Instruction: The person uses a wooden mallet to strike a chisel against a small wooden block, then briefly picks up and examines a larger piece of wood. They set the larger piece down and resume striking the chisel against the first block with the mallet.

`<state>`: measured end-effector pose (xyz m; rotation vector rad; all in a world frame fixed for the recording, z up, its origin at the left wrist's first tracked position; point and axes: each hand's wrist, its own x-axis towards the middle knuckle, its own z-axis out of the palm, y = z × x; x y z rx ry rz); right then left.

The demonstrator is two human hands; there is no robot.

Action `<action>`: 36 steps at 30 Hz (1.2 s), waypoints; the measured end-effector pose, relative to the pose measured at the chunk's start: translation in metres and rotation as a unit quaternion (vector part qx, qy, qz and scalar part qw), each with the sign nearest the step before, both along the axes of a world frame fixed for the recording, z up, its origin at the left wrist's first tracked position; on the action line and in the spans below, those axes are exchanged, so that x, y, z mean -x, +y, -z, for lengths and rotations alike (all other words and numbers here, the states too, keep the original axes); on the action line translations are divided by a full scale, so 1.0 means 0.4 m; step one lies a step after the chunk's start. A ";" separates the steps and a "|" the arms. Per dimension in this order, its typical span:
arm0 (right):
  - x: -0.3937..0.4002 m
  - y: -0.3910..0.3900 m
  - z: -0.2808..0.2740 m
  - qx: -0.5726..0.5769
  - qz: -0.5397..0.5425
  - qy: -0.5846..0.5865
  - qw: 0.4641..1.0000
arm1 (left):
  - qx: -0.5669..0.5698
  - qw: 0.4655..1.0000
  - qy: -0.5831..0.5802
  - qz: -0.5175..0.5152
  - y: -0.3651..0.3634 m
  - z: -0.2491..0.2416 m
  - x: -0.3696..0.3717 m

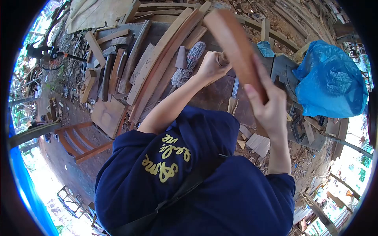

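My right hand point(271, 108) grips a smooth, reddish-brown curved wooden piece point(234, 45), fingers on one side and thumb on the other. The wood is raised and slants up to the left, its upper end slightly blurred. My left hand point(212, 67) is closed in a fist just left of that wood. A small brown, round-ended piece point(223, 59) pokes out of the fist; the rest is hidden. Close behind the left hand lies a grey-white fluffy duster head point(191, 65) beside a tapered wooden block point(180, 58).
Long boards point(163, 55) and short offcuts point(114, 72) lie to the left. A blue plastic bag point(330, 78) bulges at the right. A metal ruler point(235, 88) lies on the brown work surface point(212, 96). A slatted wooden frame point(84, 142) stands at lower left.
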<state>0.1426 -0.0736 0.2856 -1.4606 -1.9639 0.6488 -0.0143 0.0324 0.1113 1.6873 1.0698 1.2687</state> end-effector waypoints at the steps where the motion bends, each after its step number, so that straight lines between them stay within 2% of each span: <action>1: -0.003 0.005 -0.022 -0.055 0.019 0.020 0.998 | -0.001 1.000 0.000 0.001 0.001 -0.009 0.006; 2: -0.001 0.007 -0.033 -0.099 0.028 0.086 0.991 | 0.036 0.998 0.040 0.012 0.001 -0.014 0.010; 4: -0.004 0.002 -0.011 -0.095 0.033 0.099 0.990 | 0.082 0.993 0.088 0.021 0.004 -0.015 0.015; 5: -0.006 0.001 0.003 -0.092 0.036 0.112 0.989 | 0.081 0.993 0.088 0.021 0.005 -0.002 0.009; 6: -0.007 -0.001 0.014 -0.093 0.036 0.113 0.989 | 0.022 1.000 0.011 0.006 0.004 0.016 -0.001; 7: -0.010 -0.005 0.026 -0.038 0.023 0.062 0.997 | -0.037 0.997 -0.065 -0.006 0.002 0.019 -0.007; 9: -0.018 0.008 0.038 0.066 -0.013 -0.043 0.997 | -0.022 0.998 -0.054 0.000 0.020 0.022 -0.009; 11: -0.012 -0.002 -0.015 0.089 0.008 -0.025 0.996 | 0.033 0.999 -0.024 0.024 -0.001 0.037 -0.002; 14: -0.012 -0.002 -0.046 -0.102 0.034 0.073 0.992 | 0.046 0.998 0.029 0.026 0.001 0.012 0.005; 16: -0.018 0.000 0.010 -0.100 0.015 0.057 0.993 | 0.040 0.998 0.050 0.026 0.002 0.022 0.003; 17: -0.021 -0.002 0.039 -0.099 -0.002 0.041 0.994 | 0.015 0.999 -0.036 0.019 0.006 0.053 -0.012; 18: -0.010 -0.007 0.050 0.119 0.024 -0.033 0.992 | -0.013 0.992 -0.122 0.015 0.016 0.081 -0.023; 19: -0.014 -0.006 0.059 0.111 0.026 -0.036 0.993 | -0.020 0.992 -0.125 0.017 0.020 0.069 -0.031; 21: -0.016 0.006 0.077 -0.005 0.006 -0.009 1.000 | -0.052 0.987 -0.150 0.014 0.011 0.058 -0.028; 22: -0.012 0.002 0.033 0.078 0.029 -0.014 0.996 | -0.044 0.988 -0.146 0.018 -0.006 0.065 -0.020; 23: -0.018 0.005 0.009 0.075 0.029 -0.014 0.997 | -0.021 0.995 -0.092 0.022 0.007 0.062 -0.019; 25: -0.031 -0.001 -0.026 -0.056 0.031 0.013 0.998 | 0.034 0.999 0.013 0.030 0.011 0.048 -0.021; 26: -0.025 -0.002 -0.046 -0.106 0.032 0.062 0.992 | 0.047 0.996 0.064 0.030 -0.001 0.011 -0.006; 27: -0.019 -0.005 -0.042 -0.104 0.032 0.062 0.992 | 0.049 0.996 0.064 0.030 0.000 0.022 -0.007; 29: -0.011 -0.008 -0.024 -0.085 0.031 0.126 0.988 | 0.039 0.999 0.013 0.032 0.007 0.041 -0.013; 30: -0.022 -0.005 0.030 -0.015 0.011 0.008 1.000 | 0.039 0.999 0.012 0.032 0.005 0.044 -0.027; 31: -0.016 -0.010 0.053 -0.016 0.012 0.007 1.000 | 0.045 0.986 -0.157 0.028 0.002 0.044 -0.048; 32: -0.007 -0.014 0.068 0.019 0.010 -0.015 1.000 | 0.049 0.945 -0.323 0.024 0.003 0.041 -0.063; 33: -0.003 -0.004 0.073 0.051 0.002 -0.038 0.998 | 0.043 0.944 -0.325 0.020 0.022 0.044 -0.062; 34: -0.011 0.004 0.058 0.039 -0.005 -0.040 0.998 | 0.125 0.941 -0.313 0.036 0.027 0.072 -0.051; 35: -0.008 -0.006 0.037 0.045 -0.001 -0.036 0.998 | 0.211 0.929 -0.298 0.054 0.010 0.047 -0.036; 36: -0.009 -0.002 0.009 0.021 0.015 -0.007 1.000 | -0.001 1.000 -0.014 0.021 -0.007 0.018 -0.018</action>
